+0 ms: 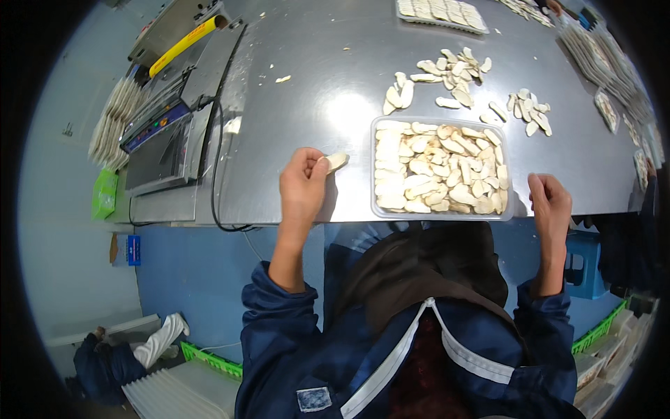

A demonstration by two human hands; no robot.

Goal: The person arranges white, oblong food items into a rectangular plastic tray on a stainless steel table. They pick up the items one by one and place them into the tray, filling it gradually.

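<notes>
My left hand [303, 180] pinches a pale slice [336, 161], which looks like mushroom, between thumb and fingers, just above the steel table. To its right stands a clear plastic tray [373, 173] filled with similar slices [455, 167]. Along the tray's left side the slices lie in a neat column, while elsewhere they overlap at mixed angles. Beyond the tray's right edge, my right hand [549, 199] is curled with its fingers closed, apart from the tray. No item shows in it, though its palm is hidden.
Loose slice piles [455, 73] lie behind the tray, with another filled tray [442, 14] farther back. A machine with a control panel [159, 123] and a black cable [214, 173] occupies the left. Stacked trays [602, 57] stand right, near a blue stool [583, 267] and another person's sleeve [650, 199].
</notes>
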